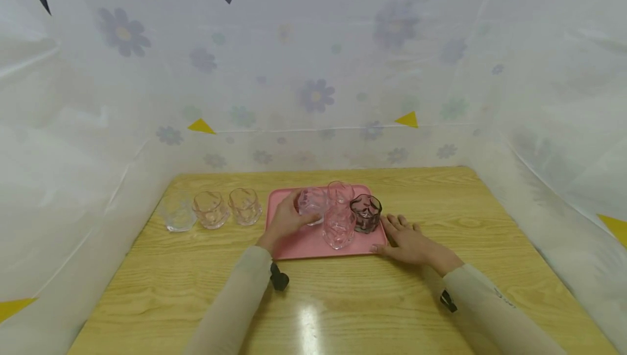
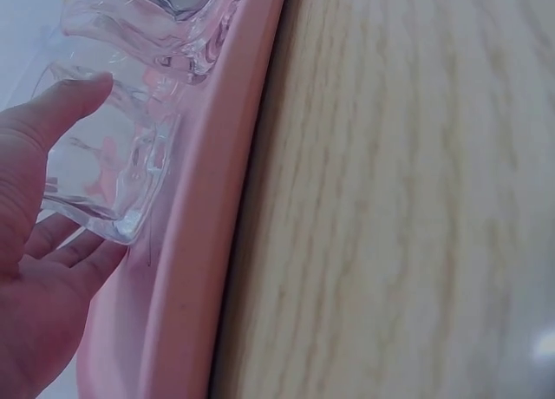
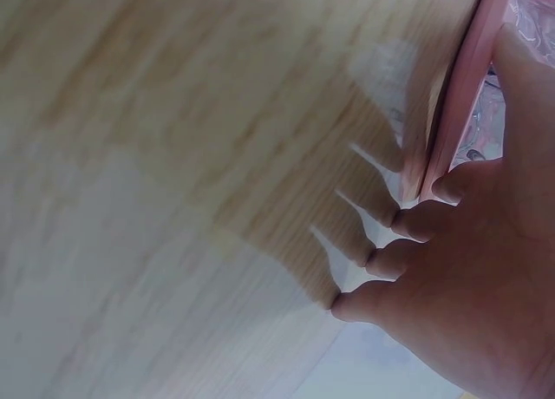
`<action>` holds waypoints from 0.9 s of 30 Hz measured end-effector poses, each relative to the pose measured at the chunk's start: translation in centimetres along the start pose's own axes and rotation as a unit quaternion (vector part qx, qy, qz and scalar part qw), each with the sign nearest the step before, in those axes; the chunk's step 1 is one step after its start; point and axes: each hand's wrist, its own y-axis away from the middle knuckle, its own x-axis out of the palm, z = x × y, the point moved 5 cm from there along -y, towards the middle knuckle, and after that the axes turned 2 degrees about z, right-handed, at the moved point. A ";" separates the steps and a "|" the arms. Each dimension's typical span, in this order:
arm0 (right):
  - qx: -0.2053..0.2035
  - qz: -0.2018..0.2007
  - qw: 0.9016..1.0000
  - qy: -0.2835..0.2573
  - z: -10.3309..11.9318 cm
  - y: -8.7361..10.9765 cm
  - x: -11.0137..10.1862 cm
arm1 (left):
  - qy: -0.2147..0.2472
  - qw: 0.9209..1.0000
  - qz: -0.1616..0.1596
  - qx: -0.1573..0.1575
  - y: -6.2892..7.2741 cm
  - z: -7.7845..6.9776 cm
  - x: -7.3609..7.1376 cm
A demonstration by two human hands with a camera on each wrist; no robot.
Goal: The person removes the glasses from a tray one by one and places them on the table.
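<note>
On a pink tray (image 1: 301, 249) stand several faceted glasses. My left hand (image 1: 286, 220) holds a clear glass (image 1: 312, 207) at the tray's left part, thumb in front and fingers behind; the left wrist view shows the thumb across the glass's side. Right of it are a pinkish glass (image 1: 339, 231) in front, another glass (image 1: 340, 191) behind, and a dark smoky glass (image 1: 366, 219) near the right rim. My right hand (image 1: 411, 243) lies with fingers spread at the tray's right edge. Its thumb touches the rim, and its fingertips rest on the table in the right wrist view.
Left of the tray, a clear glass (image 1: 177, 212) and two faintly pink glasses, one (image 1: 210, 210) beside the other (image 1: 245, 208), stand in a row on the wooden table (image 1: 196, 289). White patterned sheeting (image 1: 274, 72) encloses the back and sides.
</note>
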 end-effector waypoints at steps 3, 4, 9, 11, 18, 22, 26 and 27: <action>-0.003 -0.002 1.000 -0.004 0.0 0.1 0.0 | 0.000 1.000 -0.002 -0.006 0.1 -0.1 -0.1; -0.005 -0.003 1.000 -0.007 0.1 0.1 0.0 | -0.001 1.000 -0.002 -0.007 0.1 -0.1 -0.1; -0.026 -0.019 0.999 -0.031 -0.1 0.2 0.1 | -0.005 1.000 -0.007 -0.013 0.2 -0.1 -0.2; -0.030 -0.024 0.999 -0.036 -0.2 0.1 0.2 | -0.007 1.000 -0.010 -0.012 0.3 -0.1 -0.2; -0.021 -0.025 0.999 -0.032 -0.4 0.0 0.4 | 0.010 1.000 -0.013 -0.005 0.8 -0.6 -0.6; -0.006 -0.014 1.000 -0.018 -0.1 0.1 0.2 | 0.022 1.000 -0.014 -0.003 1.2 -0.7 -1.1; 0.002 -0.006 1.000 0.001 0.2 0.1 0.0 | 0.027 1.000 -0.010 0.008 2.0 -0.7 -2.2; 0.002 -0.005 1.000 0.003 0.1 0.0 0.0 | 0.025 1.000 -0.009 0.009 2.3 -0.7 -2.5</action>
